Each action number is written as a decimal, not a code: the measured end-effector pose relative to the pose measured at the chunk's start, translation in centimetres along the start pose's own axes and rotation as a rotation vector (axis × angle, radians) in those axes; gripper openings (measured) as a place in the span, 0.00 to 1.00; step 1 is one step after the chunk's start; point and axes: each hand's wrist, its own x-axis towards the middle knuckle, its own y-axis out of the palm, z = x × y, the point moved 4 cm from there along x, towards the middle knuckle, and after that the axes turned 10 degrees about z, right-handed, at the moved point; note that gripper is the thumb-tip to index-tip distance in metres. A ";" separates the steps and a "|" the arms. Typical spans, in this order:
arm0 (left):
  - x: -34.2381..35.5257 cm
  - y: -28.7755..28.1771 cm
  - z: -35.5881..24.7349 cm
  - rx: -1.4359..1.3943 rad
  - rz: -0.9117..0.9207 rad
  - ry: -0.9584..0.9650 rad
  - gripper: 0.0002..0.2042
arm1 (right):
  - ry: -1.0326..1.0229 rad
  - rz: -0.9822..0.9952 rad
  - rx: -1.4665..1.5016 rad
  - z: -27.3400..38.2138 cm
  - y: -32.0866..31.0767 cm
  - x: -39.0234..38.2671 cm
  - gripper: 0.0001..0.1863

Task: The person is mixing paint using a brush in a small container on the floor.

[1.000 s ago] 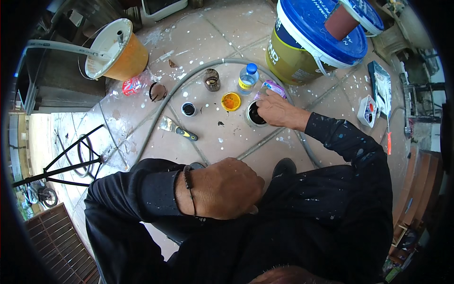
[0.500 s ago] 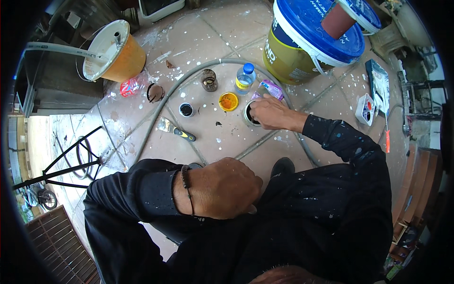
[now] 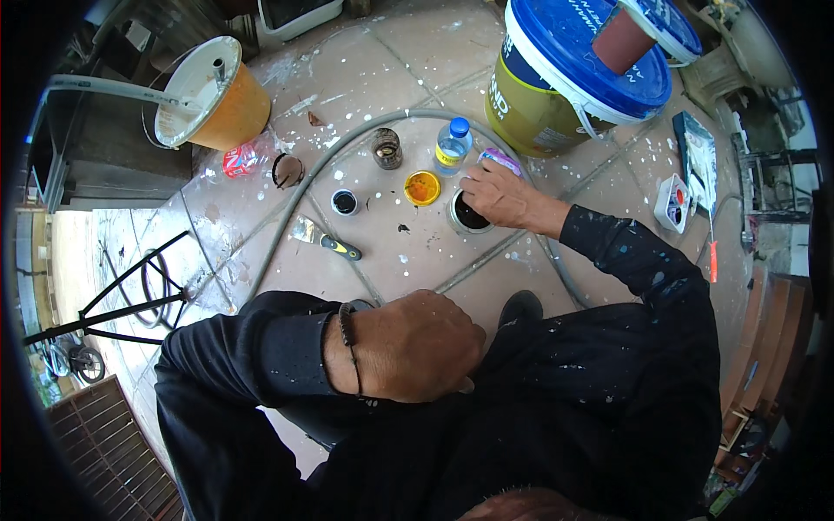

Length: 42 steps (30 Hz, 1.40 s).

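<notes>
My right hand [image 3: 504, 195] reaches out over the far right rim of an open can [image 3: 470, 224] with dark contents. Its fingers are curled together, and whatever they may hold is hidden. A purple packet [image 3: 502, 160] lies just beyond the knuckles. Left of it stands a clear bottle [image 3: 452, 154] with a blue cap and yellow label, and nearer is an open tub of yellow-orange paint [image 3: 422, 187]. Close to my body, my left hand [image 3: 404, 347] is closed in a fist over my lap, back upward; its grip is out of sight.
A small pot of black [image 3: 344, 203], a dark-stained jar [image 3: 387, 149] and a scraper [image 3: 334, 243] are on the spattered tile floor, within a grey hose [image 3: 304, 178]. A big blue-lidded bucket [image 3: 539, 108] stands far right, an orange bucket [image 3: 234, 113] far left.
My right hand has lifted out of the can's opening and shifted slightly away and to the right. More of the dark contents now shows. My left hand has hardly moved.
</notes>
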 end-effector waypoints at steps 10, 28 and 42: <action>0.1 0.3 0.0 0.004 0.001 -0.004 0.24 | 0.074 0.111 -0.002 -0.2 0.1 0.2 0.06; 0.0 0.3 0.2 -0.043 -0.032 0.017 0.23 | 0.041 0.416 0.145 0.7 2.0 0.4 0.06; 0.0 0.2 0.0 0.004 -0.042 0.025 0.23 | 0.039 -0.013 0.039 -0.6 0.4 0.1 0.04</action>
